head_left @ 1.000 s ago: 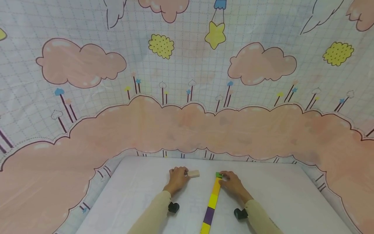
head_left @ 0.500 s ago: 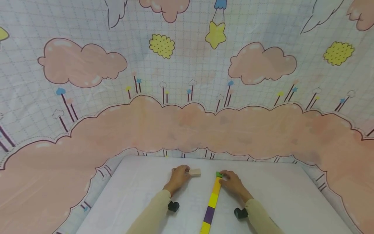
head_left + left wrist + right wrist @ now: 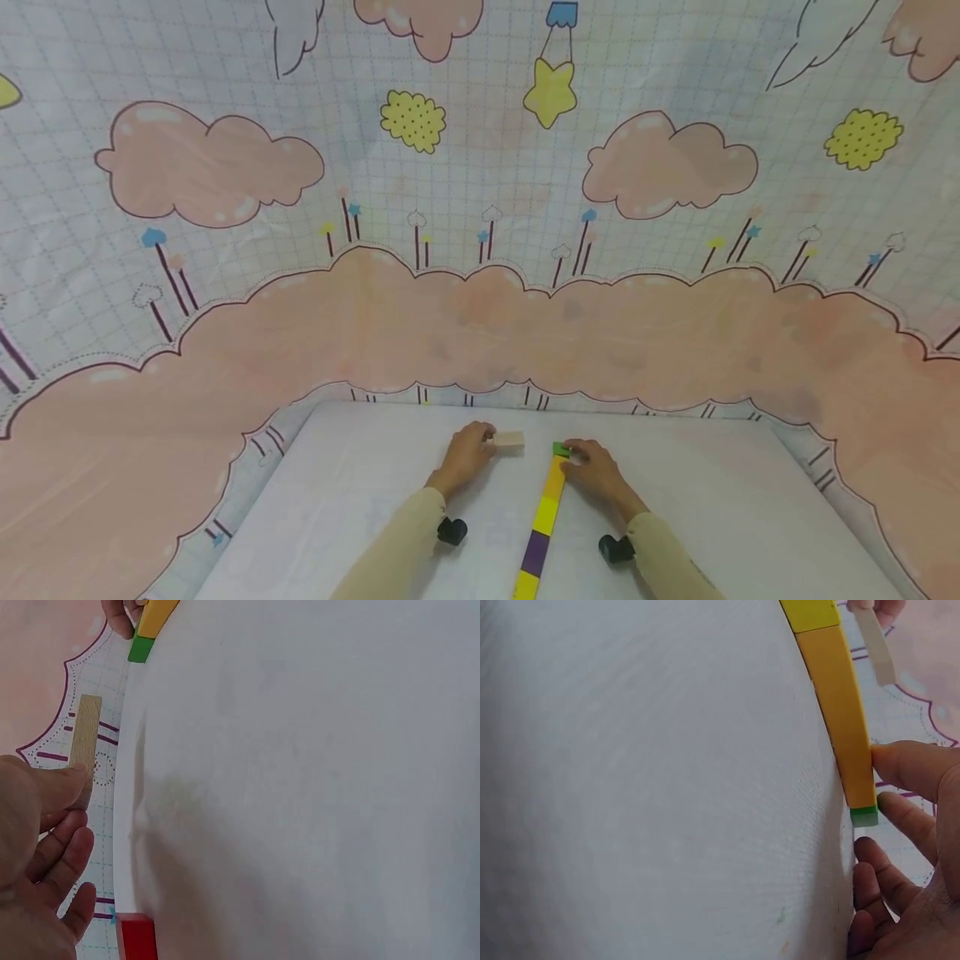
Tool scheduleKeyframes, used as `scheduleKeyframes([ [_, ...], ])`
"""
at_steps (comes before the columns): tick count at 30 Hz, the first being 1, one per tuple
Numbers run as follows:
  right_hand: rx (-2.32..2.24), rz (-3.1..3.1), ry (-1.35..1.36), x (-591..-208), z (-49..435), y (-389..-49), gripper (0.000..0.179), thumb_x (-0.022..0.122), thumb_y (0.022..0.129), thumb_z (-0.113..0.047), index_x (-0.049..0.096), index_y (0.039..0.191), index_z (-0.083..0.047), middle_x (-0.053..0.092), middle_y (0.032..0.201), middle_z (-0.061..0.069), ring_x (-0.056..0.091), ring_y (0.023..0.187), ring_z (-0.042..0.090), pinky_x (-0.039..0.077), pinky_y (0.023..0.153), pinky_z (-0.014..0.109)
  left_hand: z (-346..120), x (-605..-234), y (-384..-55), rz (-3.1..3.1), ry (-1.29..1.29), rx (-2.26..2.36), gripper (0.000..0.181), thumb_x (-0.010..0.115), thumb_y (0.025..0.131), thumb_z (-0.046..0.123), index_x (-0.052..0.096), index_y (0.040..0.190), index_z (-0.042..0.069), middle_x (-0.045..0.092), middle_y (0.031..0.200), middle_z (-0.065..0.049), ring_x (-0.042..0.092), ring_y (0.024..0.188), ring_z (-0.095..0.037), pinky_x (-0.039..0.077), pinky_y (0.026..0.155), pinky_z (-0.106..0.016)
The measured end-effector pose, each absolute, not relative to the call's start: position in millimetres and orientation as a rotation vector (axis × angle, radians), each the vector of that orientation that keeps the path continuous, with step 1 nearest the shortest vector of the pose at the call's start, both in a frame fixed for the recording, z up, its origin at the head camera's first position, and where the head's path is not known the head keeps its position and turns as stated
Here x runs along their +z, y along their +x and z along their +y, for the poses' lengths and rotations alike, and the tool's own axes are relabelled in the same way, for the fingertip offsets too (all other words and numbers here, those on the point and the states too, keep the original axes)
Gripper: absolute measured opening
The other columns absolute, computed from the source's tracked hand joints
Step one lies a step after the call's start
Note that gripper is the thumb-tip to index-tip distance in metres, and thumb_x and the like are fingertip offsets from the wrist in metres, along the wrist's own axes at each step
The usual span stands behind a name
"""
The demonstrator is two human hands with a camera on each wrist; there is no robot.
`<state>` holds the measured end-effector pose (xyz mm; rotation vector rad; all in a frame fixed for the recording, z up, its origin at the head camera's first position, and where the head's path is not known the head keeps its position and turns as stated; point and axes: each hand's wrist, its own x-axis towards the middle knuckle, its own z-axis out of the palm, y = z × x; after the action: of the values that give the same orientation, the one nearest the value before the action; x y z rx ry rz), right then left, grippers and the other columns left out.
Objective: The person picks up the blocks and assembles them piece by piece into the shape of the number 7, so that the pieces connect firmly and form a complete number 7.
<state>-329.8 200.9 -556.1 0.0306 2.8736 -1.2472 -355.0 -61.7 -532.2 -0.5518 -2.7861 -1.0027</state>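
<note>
My left hand (image 3: 467, 457) pinches a plain wooden block (image 3: 510, 442) between thumb and fingers, near the far side of the white table. The left wrist view shows the wooden block (image 3: 87, 735) pointing away from the fingertips. A row of coloured blocks runs toward me: a green block (image 3: 561, 448) at the far end, then an orange block (image 3: 555, 478), yellow (image 3: 547, 517), purple (image 3: 536, 553) and another yellow. Beside its far end rests my right hand (image 3: 597, 472). Its thumb touches the orange block's side (image 3: 844, 712), and a finger lies by the green end (image 3: 864, 817).
A red block (image 3: 138, 937) lies near the table edge in the left wrist view. The white table (image 3: 712, 500) meets a patterned cloth backdrop (image 3: 480, 333) with clouds and stars. A dark heart-shaped piece (image 3: 453, 531) sits at each wrist.
My left hand has moved right with the wooden block, bringing it closer to the green end of the row. My right hand and the row of blocks have stayed put.
</note>
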Motion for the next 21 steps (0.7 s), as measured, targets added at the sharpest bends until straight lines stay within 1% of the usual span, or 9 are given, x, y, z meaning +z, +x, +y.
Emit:
scheduleKeyframes([
  [3,-1.243,2.875,0.027,-555,201,-330,0.036,0.07,0.09,-0.022,0.064,0.125,-0.015,0.056,0.134,0.015,0.051,0.124,0.037,0.039,0.107,0.058,-57,-532,-355,-2.763,-0.581,-1.002,0.024,0.065,0.09,0.007,0.064,0.112,0.0,0.066,0.105,-0.013,0.061,0.098,-0.027,0.05,0.09,-0.045],
  [5,-1.252,2.868,0.032,-554,201,-330,0.036,0.07,0.09,-0.022,0.064,0.125,-0.015,0.056,0.134,0.015,0.051,0.124,0.036,0.039,0.107,0.058,-54,-531,-354,-2.762,-0.584,-1.017,0.024,0.065,0.09,0.007,0.063,0.113,-0.001,0.065,0.105,-0.013,0.061,0.098,-0.026,0.051,0.089,-0.044],
  [11,-1.26,2.863,0.029,-553,201,-330,0.036,0.07,0.09,-0.022,0.064,0.125,-0.016,0.056,0.135,0.014,0.051,0.125,0.036,0.039,0.107,0.058,-45,-530,-355,-2.822,-0.513,-1.08,0.026,0.064,0.094,0.012,0.062,0.118,0.003,0.064,0.11,-0.01,0.058,0.1,-0.022,0.051,0.096,-0.042],
  [21,-1.253,2.863,0.03,-556,203,-330,0.036,0.07,0.089,-0.023,0.065,0.125,-0.017,0.056,0.133,0.014,0.051,0.124,0.035,0.038,0.107,0.058,-32,-533,-356,-2.877,-0.441,-1.088,0.027,0.064,0.095,0.014,0.062,0.12,0.006,0.063,0.112,-0.009,0.058,0.1,-0.02,0.051,0.098,-0.041],
])
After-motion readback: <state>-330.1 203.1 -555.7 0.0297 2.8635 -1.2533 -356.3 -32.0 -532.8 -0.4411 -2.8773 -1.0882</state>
